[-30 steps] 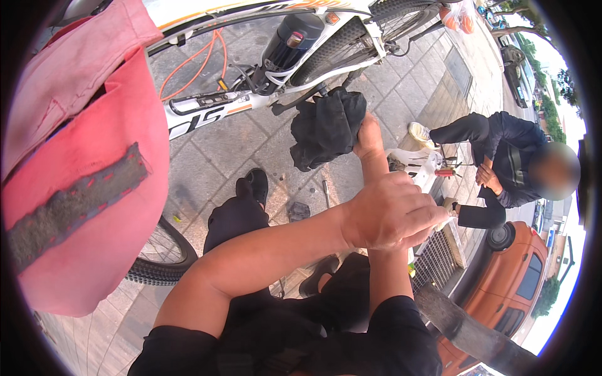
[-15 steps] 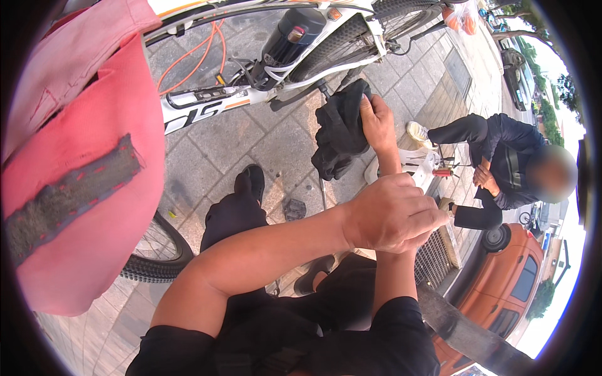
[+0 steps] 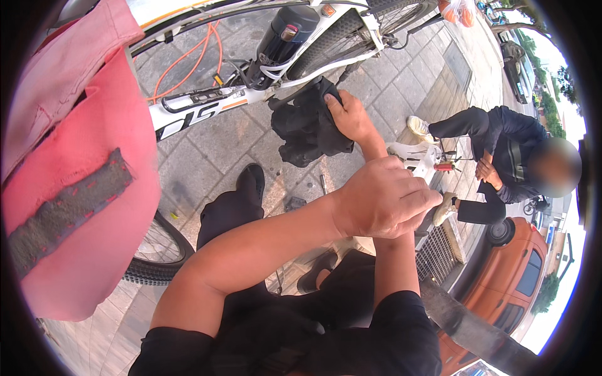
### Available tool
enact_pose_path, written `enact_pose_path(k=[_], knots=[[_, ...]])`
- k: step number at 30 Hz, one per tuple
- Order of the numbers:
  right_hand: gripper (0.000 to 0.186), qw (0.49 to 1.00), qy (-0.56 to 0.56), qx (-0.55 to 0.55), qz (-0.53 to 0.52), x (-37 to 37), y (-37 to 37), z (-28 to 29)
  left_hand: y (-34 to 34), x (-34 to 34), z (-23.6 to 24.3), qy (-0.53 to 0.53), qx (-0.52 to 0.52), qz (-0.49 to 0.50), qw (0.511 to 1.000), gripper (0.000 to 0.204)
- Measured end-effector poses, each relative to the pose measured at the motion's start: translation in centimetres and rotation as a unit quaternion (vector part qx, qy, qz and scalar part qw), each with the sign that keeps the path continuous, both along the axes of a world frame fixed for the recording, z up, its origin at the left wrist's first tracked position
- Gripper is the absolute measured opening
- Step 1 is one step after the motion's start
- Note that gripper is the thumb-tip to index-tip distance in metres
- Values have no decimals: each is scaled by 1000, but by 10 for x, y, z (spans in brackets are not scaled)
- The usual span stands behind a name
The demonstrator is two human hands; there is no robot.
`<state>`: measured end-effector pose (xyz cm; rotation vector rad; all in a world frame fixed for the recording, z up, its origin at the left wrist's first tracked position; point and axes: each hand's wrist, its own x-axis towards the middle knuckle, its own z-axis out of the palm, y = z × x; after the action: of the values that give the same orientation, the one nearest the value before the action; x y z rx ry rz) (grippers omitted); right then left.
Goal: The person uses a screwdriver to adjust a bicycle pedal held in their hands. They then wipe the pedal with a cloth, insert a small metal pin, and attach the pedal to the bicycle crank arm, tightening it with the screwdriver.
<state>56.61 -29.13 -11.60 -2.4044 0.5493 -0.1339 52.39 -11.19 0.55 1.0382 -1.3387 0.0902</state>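
My right hand grips a crumpled black cloth by its right side, thumb on top. The cloth hangs over the paving just below the frame of a white bicycle, covering part of its crank area. My left hand is closed in a fist and crosses in front of my right forearm. Whatever lies in its fingers, if anything, is hidden. Close to the bicycle frame's bottle holder stands a dark bottle-shaped container.
Pink-red fabric fills the left side, above a bicycle tyre. A seated person in dark clothes is at the right, beside a white stool. An orange car and a metal grate lie beyond my right arm.
My right hand has moved left and slightly up with the black cloth, further over the bicycle's crank area. My left fist has shifted slightly left and up.
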Motion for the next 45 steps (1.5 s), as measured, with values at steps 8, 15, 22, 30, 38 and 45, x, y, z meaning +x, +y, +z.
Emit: enact_pose_path(k=[8, 15, 22, 30, 38, 45], knots=[[38, 809, -89, 555, -171, -63, 5, -20, -2, -1, -2, -2, -3, 6, 1000, 38], [39, 666, -133, 711, -185, -133, 69, -30, -7, -26, -2, -20, 8, -47, 999, 39], [45, 712, -141, 662, -184, -152, 52, -71, -21, -53, -17, -49, 1, -62, 997, 42], [42, 700, -182, 653, -226, -171, 66, -83, -26, -56, -20, -56, 25, -77, 995, 33], [41, 653, -265, 630, -327, -193, 103, -88, -26, -62, -20, -55, 26, -90, 994, 31], [42, 691, -291, 541, -381, -188, 95, -68, -22, -53, -20, -69, 74, -75, 992, 30]])
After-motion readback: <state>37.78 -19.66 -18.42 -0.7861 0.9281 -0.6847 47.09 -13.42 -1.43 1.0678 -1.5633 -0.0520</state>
